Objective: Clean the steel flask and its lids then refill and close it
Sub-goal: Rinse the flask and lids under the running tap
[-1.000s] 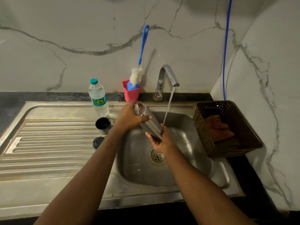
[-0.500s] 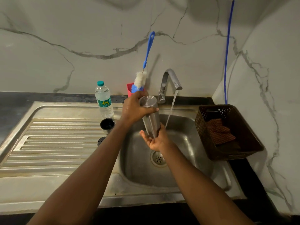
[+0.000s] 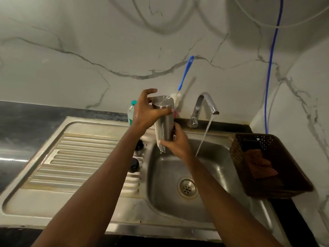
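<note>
The steel flask (image 3: 164,122) is held mouth-down at the middle of the frame, over the upper left corner of the sink (image 3: 165,184), with a few drops leaving its mouth. The left hand (image 3: 146,111) is clamped on the upturned base end, thumb across the front and a couple of fingers lifted free above it. The right hand (image 3: 179,142) is curled round the lower end, just above the mouth. The likeliest trouble is a slip. The steel looks wet and the upper grip is only partial, so if either hand shifts to turn the flask upright, it could slide through and drop into the basin and dent. The steel cup lid (image 3: 139,146) and the black lid (image 3: 133,164) sit on the drainboard (image 3: 80,157) just beside the basin's edge, under the left forearm. A lowered arm or a falling flask could knock them into the basin. The tap (image 3: 204,102) runs to the right of the flask and its stream (image 3: 204,136) touches neither flask nor hand. That wastes water and may spatter toward the brown basket (image 3: 238,157) and the cloth (image 3: 258,163) in it at the right of the frame. Whether the inside is fully rinsed cannot be told, and refilling too soon would trap residue.
</note>
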